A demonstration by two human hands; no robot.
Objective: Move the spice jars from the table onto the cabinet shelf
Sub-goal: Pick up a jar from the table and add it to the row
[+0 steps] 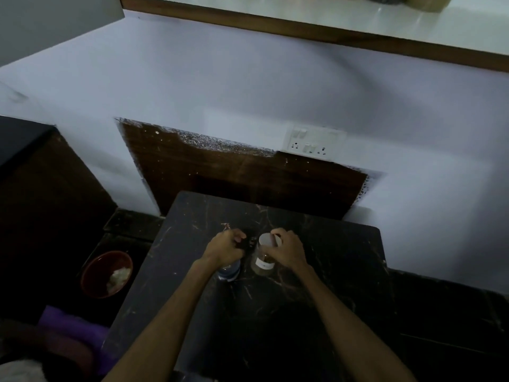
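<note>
Two spice jars stand side by side on the dark marble table [316, 285]. The left jar [230, 270] has a dark lid and a bluish label; my left hand [225, 248] is closed over its top. The right jar [263, 261] is clear glass with a white lid and a white label; my right hand [287, 250] grips it at the lid and upper side. The cabinet shelf [385, 20], white with a brown wooden front edge, runs along the top of the view, high above the table.
A white wall with a switch and socket plate [314, 143] and a brown panel [234, 172] stands behind the table. On the floor to the left sit a red bin [106, 274] and a purple cloth [68, 326]. A dark cabinet [33, 172] stands at far left.
</note>
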